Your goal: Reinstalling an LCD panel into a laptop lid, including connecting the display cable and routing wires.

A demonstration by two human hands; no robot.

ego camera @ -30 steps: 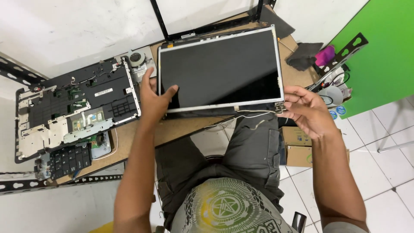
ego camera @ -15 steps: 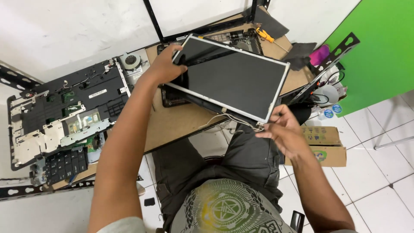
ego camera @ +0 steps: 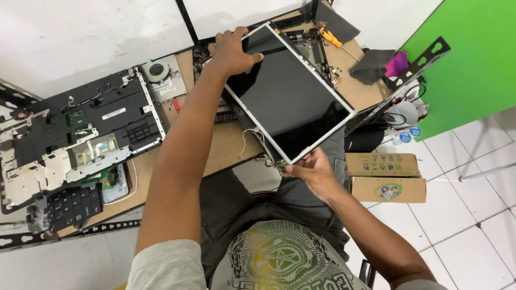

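I hold a bare laptop screen panel (ego camera: 290, 94), dark glass in a thin metal frame, lifted off the wooden table (ego camera: 220, 147) and turned diagonally. My left hand (ego camera: 232, 51) grips its far top corner. My right hand (ego camera: 313, 173) holds its near bottom corner, where a thin white cable (ego camera: 252, 137) hangs loose from the edge. Under the raised panel lies the laptop's opened lid part with hinges (ego camera: 314, 48).
A stripped laptop base with exposed boards (ego camera: 80, 142) lies at the left, a keyboard (ego camera: 72, 207) below it, a fan (ego camera: 158, 72) beside it. A yellow-handled screwdriver (ego camera: 330, 38) and a dark cloth (ego camera: 373, 64) lie at the back right. A cardboard box (ego camera: 384, 177) sits on the tiled floor.
The panel lay flat before me; I have lifted it and rotated it, my left hand moving to the far corner and my right hand drawing in toward my lap.
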